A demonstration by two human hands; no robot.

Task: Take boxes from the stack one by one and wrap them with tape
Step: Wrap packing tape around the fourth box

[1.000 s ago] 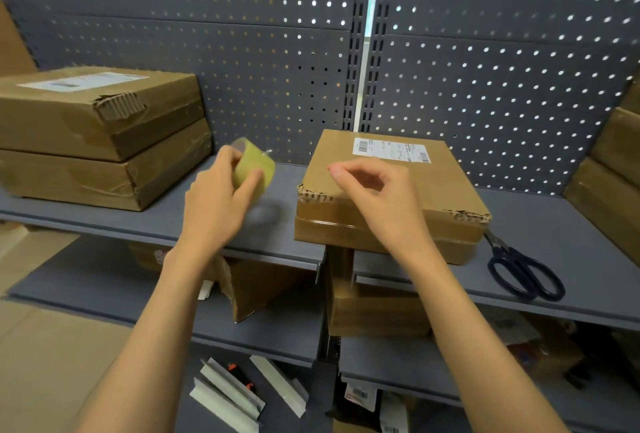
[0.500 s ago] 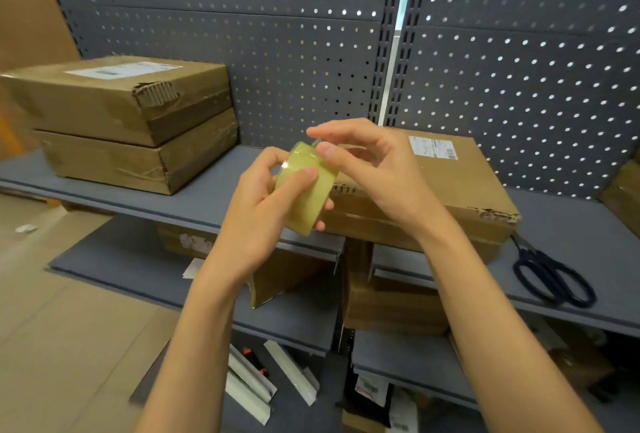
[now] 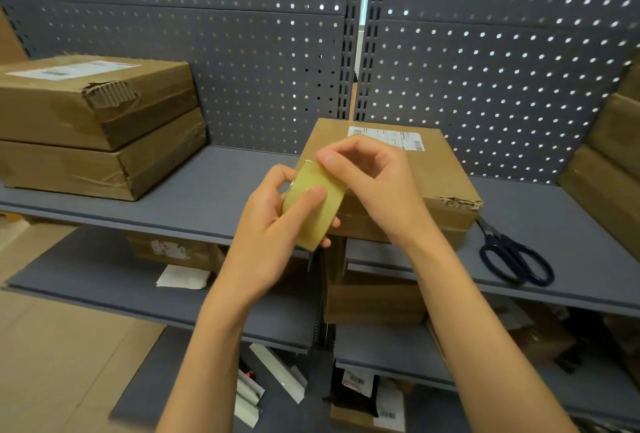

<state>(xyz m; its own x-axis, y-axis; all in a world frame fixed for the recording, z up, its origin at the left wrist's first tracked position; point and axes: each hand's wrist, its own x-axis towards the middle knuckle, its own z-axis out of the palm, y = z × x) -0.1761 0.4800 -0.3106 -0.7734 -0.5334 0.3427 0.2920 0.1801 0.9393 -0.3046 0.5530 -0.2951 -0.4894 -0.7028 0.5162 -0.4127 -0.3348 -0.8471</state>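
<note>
Since a moment ago my right hand point(image 3: 374, 186) picks at the light, slick yellowish translucent tape roll point(image 3: 313, 205) my left hand point(image 3: 273, 224) clasps before the brown cardboard box point(image 3: 436, 176).

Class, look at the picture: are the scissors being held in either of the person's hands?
No. The scissors lie on the shelf to the right, while the left hand grips the tape roll and the right hand picks at it.

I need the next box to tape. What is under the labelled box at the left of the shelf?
The labelled box sits on a second cardboard box, which rests on the grey shelf. That lower box's top face is covered, so any label there cannot be seen.
</note>
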